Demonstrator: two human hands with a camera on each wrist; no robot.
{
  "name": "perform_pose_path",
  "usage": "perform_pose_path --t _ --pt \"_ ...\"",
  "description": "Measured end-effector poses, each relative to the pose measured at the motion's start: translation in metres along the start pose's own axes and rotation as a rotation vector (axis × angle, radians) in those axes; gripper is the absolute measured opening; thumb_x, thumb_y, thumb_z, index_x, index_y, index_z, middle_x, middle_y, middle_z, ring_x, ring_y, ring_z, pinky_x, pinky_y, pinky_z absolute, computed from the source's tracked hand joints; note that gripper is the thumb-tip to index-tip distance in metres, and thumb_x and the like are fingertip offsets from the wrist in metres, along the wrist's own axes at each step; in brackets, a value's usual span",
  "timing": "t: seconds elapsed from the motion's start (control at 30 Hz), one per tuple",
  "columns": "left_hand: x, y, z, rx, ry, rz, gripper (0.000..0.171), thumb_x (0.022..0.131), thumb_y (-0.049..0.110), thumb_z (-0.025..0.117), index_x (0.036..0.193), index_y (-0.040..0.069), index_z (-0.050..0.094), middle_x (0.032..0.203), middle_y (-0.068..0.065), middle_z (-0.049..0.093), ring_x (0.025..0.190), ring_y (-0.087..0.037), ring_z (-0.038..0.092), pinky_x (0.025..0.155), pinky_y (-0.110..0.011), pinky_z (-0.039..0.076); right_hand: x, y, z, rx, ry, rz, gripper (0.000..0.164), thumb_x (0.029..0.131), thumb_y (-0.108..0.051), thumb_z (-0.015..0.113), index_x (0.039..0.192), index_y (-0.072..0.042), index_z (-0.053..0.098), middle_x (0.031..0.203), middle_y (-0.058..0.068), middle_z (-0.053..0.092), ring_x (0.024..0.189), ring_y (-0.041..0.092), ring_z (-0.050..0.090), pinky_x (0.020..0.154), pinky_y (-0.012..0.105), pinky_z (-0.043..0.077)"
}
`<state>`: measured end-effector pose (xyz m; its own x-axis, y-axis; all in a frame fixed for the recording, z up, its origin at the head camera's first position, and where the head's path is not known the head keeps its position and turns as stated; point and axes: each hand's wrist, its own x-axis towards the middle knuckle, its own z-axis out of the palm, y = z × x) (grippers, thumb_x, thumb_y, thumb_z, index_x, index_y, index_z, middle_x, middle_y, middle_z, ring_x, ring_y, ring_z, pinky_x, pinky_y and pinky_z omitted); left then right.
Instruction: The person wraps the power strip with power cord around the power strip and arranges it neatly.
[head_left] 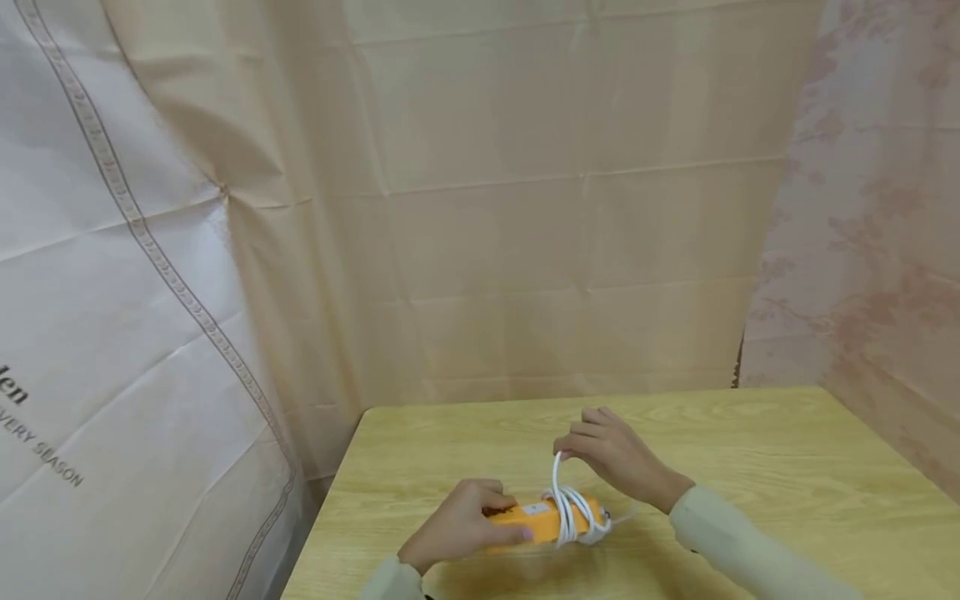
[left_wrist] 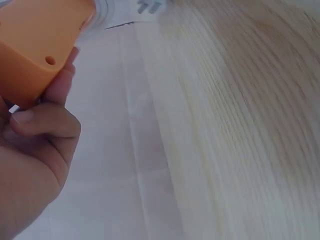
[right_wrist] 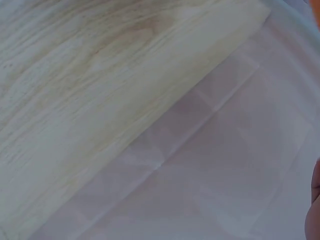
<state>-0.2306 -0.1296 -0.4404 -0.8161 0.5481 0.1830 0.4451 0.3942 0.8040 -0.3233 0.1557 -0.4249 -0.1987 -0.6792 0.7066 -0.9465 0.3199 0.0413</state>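
Observation:
An orange power strip with a pale label is tilted low over the table, several turns of white cord wound round its right half. My left hand grips its left end, thumb along the near side. In the left wrist view, that hand holds the orange casing, where a small round hole shows near a corner. With its fingertips my right hand pinches a length of the cord, drawn up above the coils. Only a sliver of the right hand enters the right wrist view.
A wood-grain table lies under both hands. Behind it hangs a creased beige cloth. A white printed cloth drapes at the left, and a pink floral one at the right.

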Motion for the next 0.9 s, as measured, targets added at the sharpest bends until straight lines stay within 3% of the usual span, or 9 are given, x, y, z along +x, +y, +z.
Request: perform_pose_path --t 0.1,0.3,0.5,0.73,0.83,0.9 --pt "0.0 0.001 -0.002 -0.161 -0.031 -0.039 0.035 0.093 0.035 0.078 0.112 0.006 0.08 0.071 0.006 0.05 0.059 -0.003 0.042 0.054 -0.019 0.039 0.003 0.003 -0.001 0.017 -0.007 0.01 0.026 0.104 -0.035 0.055 0.108 -0.022 0.076 0.095 -0.019 0.068 0.079 0.004 0.038 0.076 0.019 0.031" --pt "-0.001 0.004 -0.002 -0.363 -0.066 -0.101 0.028 0.095 0.034 0.075 0.112 0.013 0.081 0.081 0.001 0.061 0.069 -0.007 0.05 0.061 -0.021 0.046 0.007 0.003 0.0 0.068 0.023 0.004 0.025 0.105 -0.034 0.054 0.109 -0.024 0.076 0.096 -0.021 0.07 0.078 0.005 0.037 0.074 0.018 0.03" --pt "-0.001 0.007 0.0 -0.448 -0.087 -0.064 0.028 0.096 0.032 0.073 0.112 0.01 0.081 0.086 0.002 0.066 0.073 -0.006 0.052 0.064 -0.021 0.048 0.009 -0.001 0.002 0.101 0.031 0.0 0.02 0.105 -0.031 0.056 0.109 -0.026 0.075 0.089 -0.02 0.067 0.078 0.004 0.037 0.073 0.017 0.031" --pt "-0.002 0.012 0.005 -0.543 -0.034 -0.012 0.034 0.096 0.027 0.073 0.112 -0.003 0.077 0.084 0.003 0.066 0.071 -0.005 0.051 0.061 -0.02 0.045 0.008 -0.006 0.01 0.119 0.087 -0.055 0.022 0.109 -0.027 0.053 0.109 -0.021 0.075 0.09 -0.016 0.07 0.073 0.005 0.033 0.067 0.016 0.029" --pt "-0.001 0.013 0.008 -0.599 -0.014 0.023 0.036 0.097 0.024 0.071 0.114 -0.009 0.074 0.085 0.003 0.065 0.073 -0.005 0.052 0.064 -0.021 0.046 0.001 -0.011 0.013 0.177 0.054 -0.008 0.015 0.106 -0.025 0.06 0.113 -0.024 0.074 0.093 -0.017 0.069 0.075 0.003 0.034 0.066 0.016 0.031" --pt "0.0 0.014 0.009 -0.632 0.01 0.043 0.035 0.098 0.022 0.069 0.109 -0.011 0.074 0.084 0.004 0.063 0.074 -0.006 0.052 0.064 -0.021 0.046 -0.005 -0.015 0.015 0.313 -0.007 0.112 0.014 0.101 -0.021 0.067 0.113 -0.027 0.072 0.094 -0.017 0.064 0.079 0.002 0.037 0.067 0.018 0.037"
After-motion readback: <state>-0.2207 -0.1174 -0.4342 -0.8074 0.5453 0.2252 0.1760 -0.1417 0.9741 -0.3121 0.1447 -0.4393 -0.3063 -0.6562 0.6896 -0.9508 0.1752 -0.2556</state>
